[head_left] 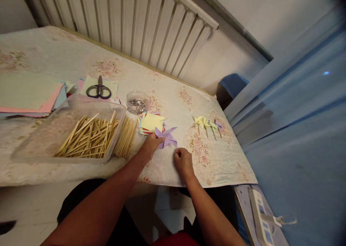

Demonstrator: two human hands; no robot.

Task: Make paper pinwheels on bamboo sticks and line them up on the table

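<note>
My left hand (151, 145) pinches a purple paper pinwheel (168, 137) by its left side, just above the tablecloth. Close by on the right, my right hand (184, 162) is closed, fingers curled; whatever it may hold is too small or hidden to make out. Behind the pinwheel lies a stack of coloured paper squares (151, 122), a yellow one on top. A round clear dish (137, 104) of small metal pieces stands past the stack. Left of my left hand is a row of wooden sticks (125, 137).
A clear plastic bin (32, 145) holds many sticks. Scissors (100, 91) rest on paper behind it, with large coloured sheets (27, 91) at far left. Several pinwheels on sticks (201, 122) lie to the right. A power strip (261, 217) sits beyond the table's right corner, beside a blue curtain (294, 137).
</note>
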